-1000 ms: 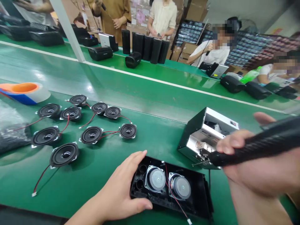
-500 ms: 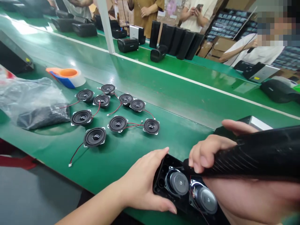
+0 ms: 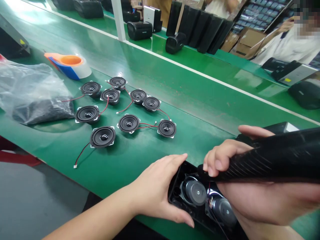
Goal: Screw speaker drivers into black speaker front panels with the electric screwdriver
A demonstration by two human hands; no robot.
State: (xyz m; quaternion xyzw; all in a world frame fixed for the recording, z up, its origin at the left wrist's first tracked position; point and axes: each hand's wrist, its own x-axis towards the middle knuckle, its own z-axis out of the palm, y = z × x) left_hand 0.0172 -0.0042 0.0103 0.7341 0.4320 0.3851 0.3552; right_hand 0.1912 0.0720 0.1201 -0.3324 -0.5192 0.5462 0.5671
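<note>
My left hand point(image 3: 160, 190) grips the left end of a black speaker housing point(image 3: 175, 193), thumb on the near side and fingers on the far side. Inside the open housing sit two speaker drivers, magnets upward: one driver point(image 3: 196, 192) by my left hand and another driver point(image 3: 223, 210) partly under my right hand. Thin wires run beside them. My right hand point(image 3: 260, 196) is closed around a thick black ribbed cylindrical tool point(image 3: 275, 156) above the housing. The tool runs out of view on the right, and its exact kind cannot be made out.
Several loose speaker drivers point(image 3: 102, 136) with red wires lie cone-up on the green table point(image 3: 140, 156). Left are a clear plastic bag point(image 3: 37, 90) of dark pieces and an orange-and-blue tape roll point(image 3: 70, 65). Beyond a white post point(image 3: 118, 20) stand black speakers point(image 3: 140, 30) and co-workers.
The view has tipped down and shifted slightly, so the far speakers and people sit higher in it. Both hands keep the same grips on the housing and the black tool.
</note>
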